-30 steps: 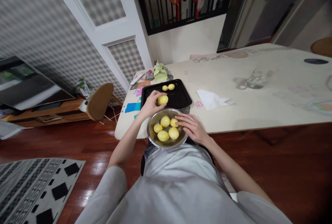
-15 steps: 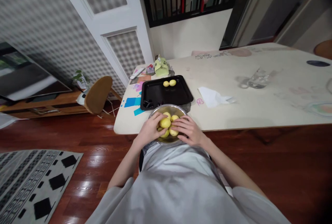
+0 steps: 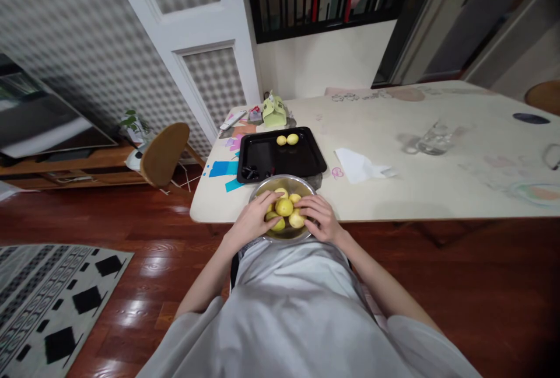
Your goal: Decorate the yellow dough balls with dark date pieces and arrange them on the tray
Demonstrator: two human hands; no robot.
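A shiny metal bowl [image 3: 298, 183] holding several yellow lemons [image 3: 284, 207] sits at the table's near edge, against my body. My left hand [image 3: 254, 215] reaches over the bowl's left side, its thumb and fingers apart and curved around the lemons at their edge. From the right, my right hand [image 3: 322, 216] lies over the rim with its fingers stretched out and spread, the tips touching the lemons on that side. Neither hand lifts a lemon. Just behind the bowl is a black tray [image 3: 262, 153], with two lemons [image 3: 287, 140] near its far side.
On the table [image 3: 371, 203], a white paper [image 3: 357, 166] lies right of the tray, and a clear glass [image 3: 434, 139] stands farther right. A green paper box [image 3: 274, 112] and a white remote [image 3: 233, 120] are behind the tray. A wooden chair [image 3: 163, 153] stands at the left.
The fingers have shifted among the lemons. My right hand has drawn back slightly to the right, and the top lemon has moved a little right. The view has tilted slightly.
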